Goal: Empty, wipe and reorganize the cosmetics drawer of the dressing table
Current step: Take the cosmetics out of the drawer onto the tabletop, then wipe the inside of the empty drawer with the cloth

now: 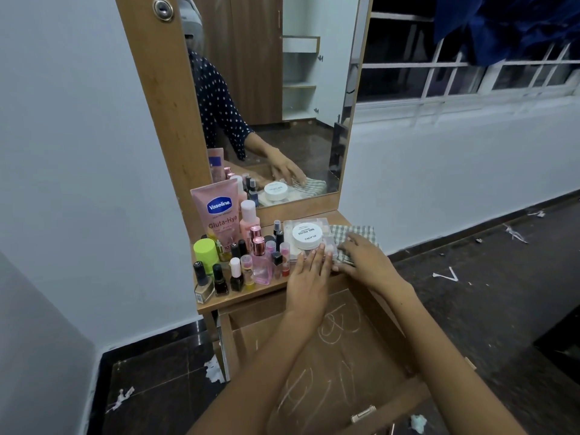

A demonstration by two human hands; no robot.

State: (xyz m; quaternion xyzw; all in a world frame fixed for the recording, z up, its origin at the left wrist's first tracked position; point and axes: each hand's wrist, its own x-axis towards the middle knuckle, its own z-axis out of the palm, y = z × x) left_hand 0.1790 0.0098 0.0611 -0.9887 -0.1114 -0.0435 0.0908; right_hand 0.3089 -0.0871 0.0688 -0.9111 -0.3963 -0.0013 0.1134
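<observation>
Two bare hands work at the right end of the counter (251,293), above the pulled-out drawer (329,356), whose wooden bottom shows pale chalk-like scribbles and holds no cosmetics that can be seen. The left hand (309,277) lies flat with straight fingers, its fingertips touching the near edge of a clear plastic case (309,226); its grip is apart and clamps nothing. A white round tub (307,236) labelled as nail polish remover sits on top of that case. Just to the right, the right hand (365,259) presses down on a checked cloth (357,235) spread at the counter's corner, with the fingers bent over the fabric; whether this grip pinches the cloth cannot be told. Left of the case stands a tight cluster of nail polish bottles (219,277), a pink perfume bottle (261,262), a lime-capped container (205,251) and a pink Vaseline tube (218,211) leaning against the mirror frame. The mirror (270,98) reflects a dotted sleeve and a hand on the cloth. Scraps of paper (445,274) lie on the dark floor around.
</observation>
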